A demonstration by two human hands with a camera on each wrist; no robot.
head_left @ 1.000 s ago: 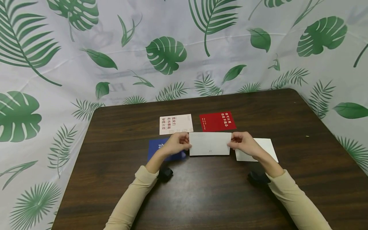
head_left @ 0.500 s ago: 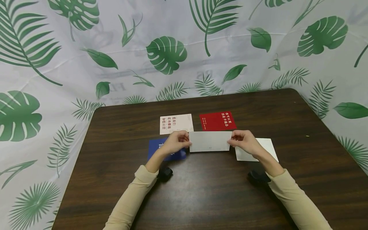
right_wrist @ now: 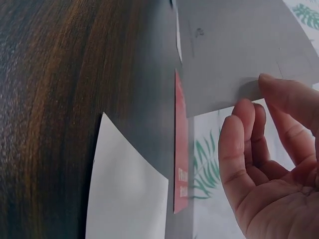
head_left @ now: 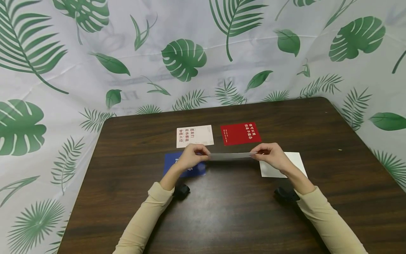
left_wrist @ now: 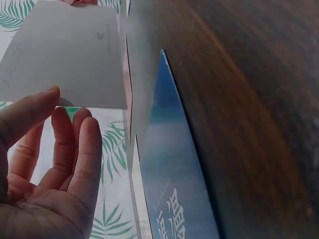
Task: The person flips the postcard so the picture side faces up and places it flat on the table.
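Note:
Both hands hold a pale postcard point(head_left: 229, 156) above the table by its two short ends. In the head view it is seen almost edge-on. My left hand point(head_left: 191, 157) pinches one end between thumb and fingers; my right hand point(head_left: 272, 155) pinches the other. In the left wrist view the postcard's grey-looking face point(left_wrist: 65, 55) carries a small faint mark. Below my left hand lies a blue card point(head_left: 198, 171) with white characters, partly covered by that hand. A plain white card point(head_left: 293, 164) lies beneath my right hand and wrist.
Behind the held postcard, a cream card point(head_left: 203, 134) with red characters and a red card point(head_left: 238, 134) lie side by side on the dark wooden table point(head_left: 222, 218). A leaf-patterned curtain point(head_left: 139, 70) hangs behind the table. Black wrist devices point(head_left: 181, 191) show at both wrists.
The held postcard has tilted from showing its broad pale face to nearly edge-on in the head view. Both hands keep their pinch and have shifted very little. The cards on the table stay put.

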